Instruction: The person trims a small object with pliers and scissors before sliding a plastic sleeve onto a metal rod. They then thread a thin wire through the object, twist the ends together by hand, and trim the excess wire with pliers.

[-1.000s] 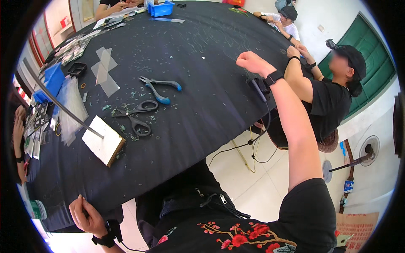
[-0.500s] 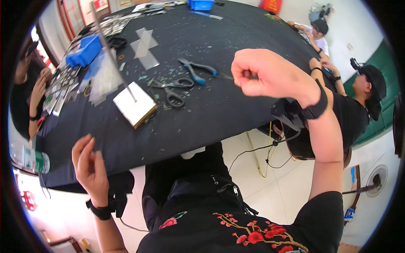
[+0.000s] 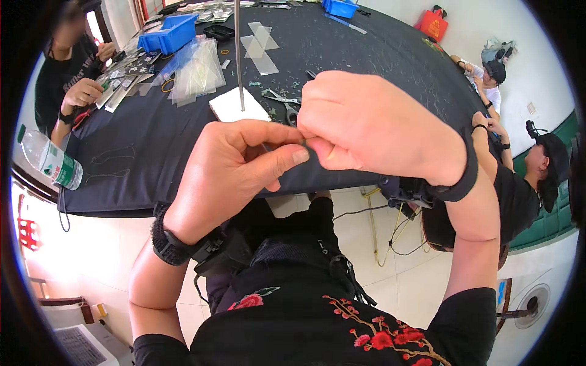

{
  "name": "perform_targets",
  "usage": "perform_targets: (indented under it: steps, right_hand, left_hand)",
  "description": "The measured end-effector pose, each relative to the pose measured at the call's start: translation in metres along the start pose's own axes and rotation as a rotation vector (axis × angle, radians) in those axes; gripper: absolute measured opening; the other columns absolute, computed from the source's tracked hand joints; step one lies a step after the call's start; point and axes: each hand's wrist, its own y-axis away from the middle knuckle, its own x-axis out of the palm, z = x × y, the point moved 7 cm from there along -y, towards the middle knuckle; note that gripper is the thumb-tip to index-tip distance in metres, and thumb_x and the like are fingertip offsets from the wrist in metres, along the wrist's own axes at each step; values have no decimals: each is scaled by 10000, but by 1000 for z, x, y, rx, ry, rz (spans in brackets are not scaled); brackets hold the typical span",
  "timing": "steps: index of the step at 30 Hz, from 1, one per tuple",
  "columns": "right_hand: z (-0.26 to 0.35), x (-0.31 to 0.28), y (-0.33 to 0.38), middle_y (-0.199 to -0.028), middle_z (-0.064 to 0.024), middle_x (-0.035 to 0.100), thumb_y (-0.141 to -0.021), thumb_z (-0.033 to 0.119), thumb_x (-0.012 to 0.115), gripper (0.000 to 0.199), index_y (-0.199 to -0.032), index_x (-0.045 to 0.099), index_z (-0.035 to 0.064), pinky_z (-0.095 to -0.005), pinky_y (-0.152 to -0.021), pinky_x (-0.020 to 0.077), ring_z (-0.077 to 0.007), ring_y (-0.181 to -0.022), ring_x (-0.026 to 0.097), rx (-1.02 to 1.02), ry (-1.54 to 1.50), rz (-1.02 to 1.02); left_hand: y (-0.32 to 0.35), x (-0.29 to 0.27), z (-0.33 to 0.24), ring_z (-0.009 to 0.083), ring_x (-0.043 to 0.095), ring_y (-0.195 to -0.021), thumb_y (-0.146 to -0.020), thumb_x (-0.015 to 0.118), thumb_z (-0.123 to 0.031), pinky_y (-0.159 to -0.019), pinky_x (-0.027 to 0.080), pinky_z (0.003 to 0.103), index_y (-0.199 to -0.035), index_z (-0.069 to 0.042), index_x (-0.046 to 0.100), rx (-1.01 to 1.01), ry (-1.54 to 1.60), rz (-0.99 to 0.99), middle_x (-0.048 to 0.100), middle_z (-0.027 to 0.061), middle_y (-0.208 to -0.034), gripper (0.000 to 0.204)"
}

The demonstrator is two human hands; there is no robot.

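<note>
My left hand (image 3: 244,161) and my right hand (image 3: 372,125) are raised close to the camera, above the near edge of the black table (image 3: 390,55). Their fingertips meet, pinching a small thin dark piece (image 3: 303,141) that is too small to identify. Both wrists wear black straps. Just behind the hands, a white block (image 3: 235,108) with an upright metal rod (image 3: 238,49) stands on the table. Scissors and pliers (image 3: 282,100) lie beside it, partly hidden by my right hand.
Clear plastic sheets (image 3: 195,70), a blue tray (image 3: 168,33) and small parts lie at the table's left. A water bottle (image 3: 52,161) sits at the left edge near a seated person (image 3: 67,79). Two more people (image 3: 525,183) sit at the right. Cables hang below the table.
My left hand rose from below the table's near edge and my right hand drew back from across the table; they now meet in front of me. The view shifted toward the table's left.
</note>
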Motion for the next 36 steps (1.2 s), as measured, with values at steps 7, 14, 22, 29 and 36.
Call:
perform_targets:
  steps: [7,14,22,29,36]
  right_hand:
    - [-17,8,-2,-720,-74,510,-699,-5,590,96,-779,563,40,-274,-557,431,-209,-645,510,123,-148,-140]
    - [-28,52,20,-821,-22,603,-838,70,566,148,-944,622,-15,-202,-635,446,-58,-726,539,705,-957,-168]
    - [-18,91,9,-826,-5,614,-835,131,587,199,-977,623,-4,-183,-609,426,-30,-677,511,885,-1574,-296]
    - [-23,111,12,-840,-11,615,-821,176,621,214,-966,630,18,-192,-620,429,-47,-706,521,922,-1658,-420]
    - [-27,111,7,-803,-5,602,-821,154,618,181,-943,627,20,-173,-578,404,-41,-649,496,851,-1632,-566]
  left_hand:
    - [-4,-15,23,46,520,-539,-803,616,-105,-488,421,175,-862,50,624,-43,122,-141,604,31,-703,167]
    - [3,-39,27,48,511,-517,-800,615,-54,-470,388,156,-867,36,632,76,272,-383,605,31,-723,113]
    - [29,-35,-10,187,565,-585,-678,666,39,-530,474,271,-896,-22,638,708,-621,-539,567,68,-733,228]
    - [35,-25,-3,196,563,-620,-624,686,26,-529,472,279,-864,-39,624,820,-915,-535,541,44,-761,256]
    - [34,-32,-3,202,569,-589,-668,672,17,-511,472,287,-861,-38,628,752,-773,-580,556,56,-742,205]
